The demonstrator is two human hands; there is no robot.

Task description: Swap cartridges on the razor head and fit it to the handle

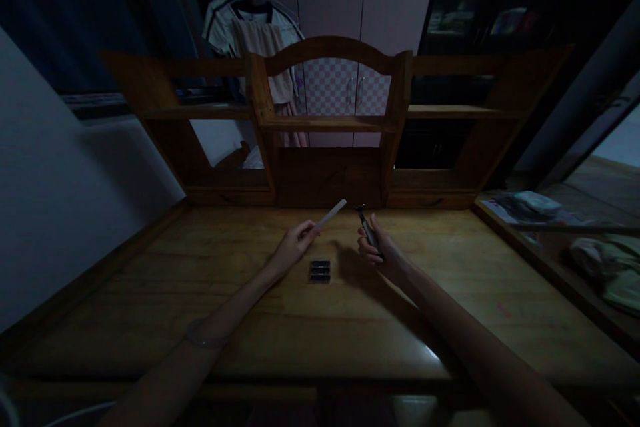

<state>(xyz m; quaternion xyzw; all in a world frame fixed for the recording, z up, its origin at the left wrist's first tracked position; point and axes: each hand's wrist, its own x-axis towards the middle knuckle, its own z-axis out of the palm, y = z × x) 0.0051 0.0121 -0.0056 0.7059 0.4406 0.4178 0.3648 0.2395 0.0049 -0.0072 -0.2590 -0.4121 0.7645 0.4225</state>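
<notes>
My left hand (pixel 296 244) is closed round the lower end of a whitish, narrow flat strip (pixel 332 212), whose rounded far end points up and to the right. What the strip is, I cannot make out. In my right hand (pixel 383 250) is a razor (pixel 369 232) with a dark and grey handle; its small head is up, facing away from me, and my fingers wrap round the handle. Strip and razor are apart, both above the desk. Between my forearms, on the wood, lies a small clear pack (pixel 320 271) with dark bars in a stack.
The wooden desk (pixel 200 293) carries a shelf unit (pixel 327 123) along its back edge. To the right, papers and a plastic bag (pixel 537 202) lie on a side ledge. A wall (pixel 90 213) borders the left. Clothes (pixel 260 33) hang behind the shelves. The room is dim.
</notes>
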